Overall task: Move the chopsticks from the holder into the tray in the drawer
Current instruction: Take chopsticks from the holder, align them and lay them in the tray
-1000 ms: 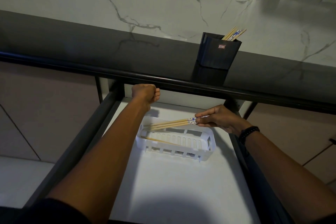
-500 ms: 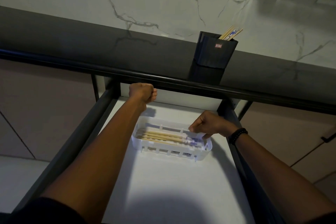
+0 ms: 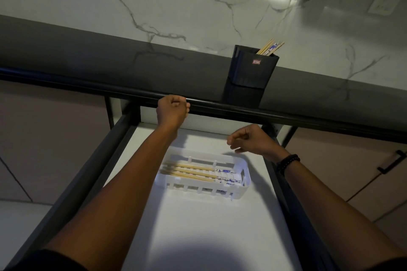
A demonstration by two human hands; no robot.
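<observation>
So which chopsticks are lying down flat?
The chopsticks in the white tray inside the drawer: that bunch lies flat, side by side. The other chopsticks stand leaning in the dark holder.

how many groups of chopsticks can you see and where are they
2: one bunch lying flat in the white tray in the drawer, another standing in the dark holder on the counter. Individual sticks overlap, some likely hidden.

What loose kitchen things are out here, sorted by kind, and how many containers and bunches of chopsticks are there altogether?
White tray in the drawer: 1
Dark holder on the counter: 1
Chopstick bunches: 2, one in the tray, one in the holder
Total: 4
</observation>
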